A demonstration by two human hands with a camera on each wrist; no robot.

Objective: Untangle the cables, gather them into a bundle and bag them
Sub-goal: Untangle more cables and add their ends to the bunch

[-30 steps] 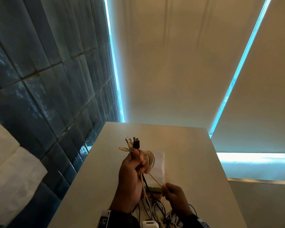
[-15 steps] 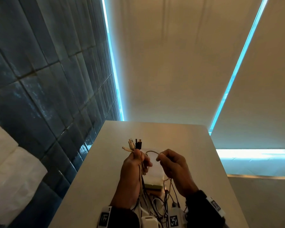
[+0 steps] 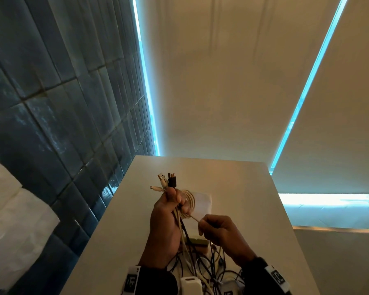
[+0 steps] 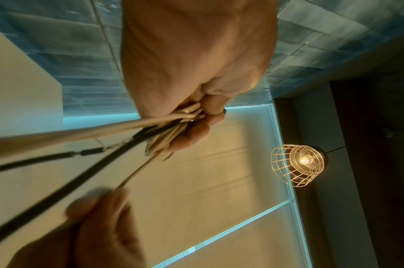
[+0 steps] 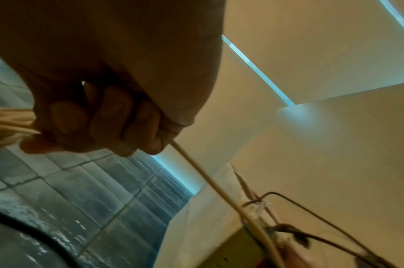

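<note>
My left hand (image 3: 175,201) is raised over the table (image 3: 254,199) and grips a bunch of cables. Their connectors (image 3: 167,180), white and black, stick up above the fist. A cream cable is wound in a coil (image 3: 190,202) beside that hand's fingers. My right hand (image 3: 202,224), lower and to the right, pinches the cream cable's free length (image 3: 195,218), which runs taut to the coil. In the left wrist view the cream strands (image 4: 164,143) and a black cable (image 4: 70,185) leave the fist. In the right wrist view curled fingers (image 5: 109,123) clamp the cream cable (image 5: 208,179).
A tangle of dark and white cables (image 3: 202,265) lies on the table under my wrists, with white adapters (image 3: 190,283) at the near edge. A flat white bag (image 3: 203,202) lies behind the coil. A blue tiled wall (image 3: 62,124) runs along the left.
My right hand went up to the left hand's fingers with the cream cable, then came back down and right, drawing the cable taut. The left hand stayed in place.
</note>
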